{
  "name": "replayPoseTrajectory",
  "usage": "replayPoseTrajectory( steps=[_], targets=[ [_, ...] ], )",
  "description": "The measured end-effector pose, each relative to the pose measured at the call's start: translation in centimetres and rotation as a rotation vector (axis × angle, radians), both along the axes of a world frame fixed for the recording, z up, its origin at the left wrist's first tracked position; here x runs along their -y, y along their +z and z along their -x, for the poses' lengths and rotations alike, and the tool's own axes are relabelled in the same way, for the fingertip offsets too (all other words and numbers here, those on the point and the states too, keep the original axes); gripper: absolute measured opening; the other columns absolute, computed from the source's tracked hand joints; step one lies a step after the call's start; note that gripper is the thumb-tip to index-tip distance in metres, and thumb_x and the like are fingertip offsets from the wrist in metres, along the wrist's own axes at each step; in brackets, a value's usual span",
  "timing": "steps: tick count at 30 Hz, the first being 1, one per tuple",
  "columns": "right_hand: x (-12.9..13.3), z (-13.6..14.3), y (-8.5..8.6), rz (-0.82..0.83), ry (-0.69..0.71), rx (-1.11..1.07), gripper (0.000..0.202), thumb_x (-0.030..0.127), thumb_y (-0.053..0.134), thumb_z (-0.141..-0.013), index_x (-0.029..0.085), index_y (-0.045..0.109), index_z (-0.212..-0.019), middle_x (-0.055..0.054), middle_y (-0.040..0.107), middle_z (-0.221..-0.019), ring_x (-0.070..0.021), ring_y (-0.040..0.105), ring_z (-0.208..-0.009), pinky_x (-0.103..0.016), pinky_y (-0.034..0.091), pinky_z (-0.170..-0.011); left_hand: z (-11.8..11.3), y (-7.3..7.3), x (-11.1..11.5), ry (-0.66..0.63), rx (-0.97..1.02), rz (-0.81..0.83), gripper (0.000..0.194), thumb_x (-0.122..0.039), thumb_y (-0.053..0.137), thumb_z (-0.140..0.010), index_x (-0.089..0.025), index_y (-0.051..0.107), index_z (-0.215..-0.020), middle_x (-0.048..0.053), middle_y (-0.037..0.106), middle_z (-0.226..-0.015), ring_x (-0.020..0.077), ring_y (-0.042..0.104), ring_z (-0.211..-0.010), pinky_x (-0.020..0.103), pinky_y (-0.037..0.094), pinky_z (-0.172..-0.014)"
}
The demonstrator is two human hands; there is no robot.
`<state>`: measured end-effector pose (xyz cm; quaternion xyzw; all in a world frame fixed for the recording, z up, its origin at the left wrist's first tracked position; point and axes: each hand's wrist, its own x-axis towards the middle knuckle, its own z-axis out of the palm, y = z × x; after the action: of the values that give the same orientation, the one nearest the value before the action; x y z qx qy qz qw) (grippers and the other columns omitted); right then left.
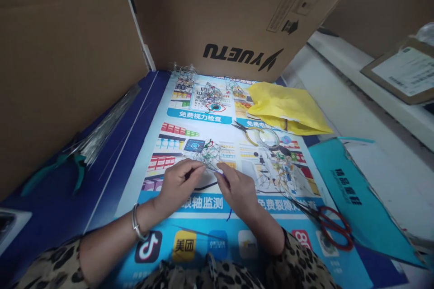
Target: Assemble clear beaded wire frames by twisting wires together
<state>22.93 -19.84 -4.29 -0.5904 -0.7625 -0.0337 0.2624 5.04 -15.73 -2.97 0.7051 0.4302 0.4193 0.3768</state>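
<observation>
My left hand (181, 180) is closed in a pinch, with a thin wire (210, 169) running from its fingertips toward my right hand (239, 192). That hand is closed too, its fingers around the other end of the wire. A dark purple cord (229, 214) hangs below the right hand. Just beyond my fingertips lies a loose tangle of thin wires (212, 150) with green and red bits in it. Whether the held wire belongs to this tangle I cannot tell. Another wire tangle (283, 167) rests to the right of my right hand.
Red-handled scissors (334, 228) lie at right, by a teal card sleeve (352, 189). Yellow-handled pliers (251, 135), a tape roll (269, 137) and a yellow bag (288, 106) are farther back. Teal-handled pliers (79, 167) and straight wires (108, 122) lie left. Cardboard (210, 18) stands behind.
</observation>
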Motion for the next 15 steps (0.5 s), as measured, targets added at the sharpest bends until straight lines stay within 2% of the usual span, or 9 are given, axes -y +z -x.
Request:
replayPoseTrajectory(
  steps=[5,8,15],
  targets=[
    [-0.2,-0.6,0.4,-0.005,-0.006,-0.087,0.022,0.019,0.046,-0.087,0.018,0.065,-0.099,-0.006,0.072,-0.083,-0.0146,0.067,-0.071,-0.022,0.05,-0.066,0.1,0.4,0.0,-0.022,0.018,-0.007,0.014,-0.024,0.053,-0.085,-0.017,0.063,-0.077,-0.001,0.061,-0.066,0.0098,0.056,-0.061,0.022,0.046,-0.059],
    [-0.4,-1.3,0.6,-0.017,-0.045,-0.184,0.023,0.017,0.046,-0.084,0.019,0.066,-0.097,-0.005,0.072,-0.084,-0.0148,0.068,-0.071,-0.022,0.051,-0.064,0.1,0.6,-0.2,-0.026,0.004,-0.1,0.012,-0.02,0.054,-0.084,-0.017,0.063,-0.077,0.0,0.06,-0.067,0.0097,0.055,-0.062,0.022,0.045,-0.058],
    [-0.9,-3.0,1.4,0.086,-0.137,-0.371,0.021,0.018,0.049,-0.079,0.021,0.066,-0.089,-0.002,0.071,-0.079,-0.0133,0.065,-0.066,-0.021,0.049,-0.062,0.2,0.5,-1.0,-0.058,-0.04,-0.347,0.011,-0.013,0.055,-0.082,-0.017,0.064,-0.087,0.005,0.061,-0.085,0.0139,0.059,-0.083,0.026,0.05,-0.07]
  ],
)
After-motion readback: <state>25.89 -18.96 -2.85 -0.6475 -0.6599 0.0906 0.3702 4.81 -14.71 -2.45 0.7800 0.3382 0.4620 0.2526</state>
